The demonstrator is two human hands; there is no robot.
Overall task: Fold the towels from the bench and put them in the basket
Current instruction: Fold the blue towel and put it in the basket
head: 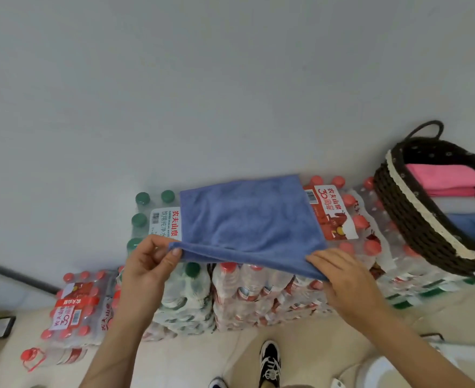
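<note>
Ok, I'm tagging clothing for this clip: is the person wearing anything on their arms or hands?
No. The left hand and right hand are bare: no gloves, rings or watch show. The left forearm and right forearm are bare too, with no sleeve in view.

The bench is formed by shrink-wrapped packs of bottled water (pixel 258 289) stacked on the tiled floor (pixel 191 359). A blue towel (pixel 247 217) is spread on top of the packs, just beyond both hands, and its near edge is pinched by the left hand (pixel 146 264) and the right hand (pixel 340 275). A dark woven basket (pixel 409 208) is set on the packs to the right of the right hand. A lower pack of red-capped bottles (pixel 77 303) is seen on the floor to the left of the left hand.
</note>
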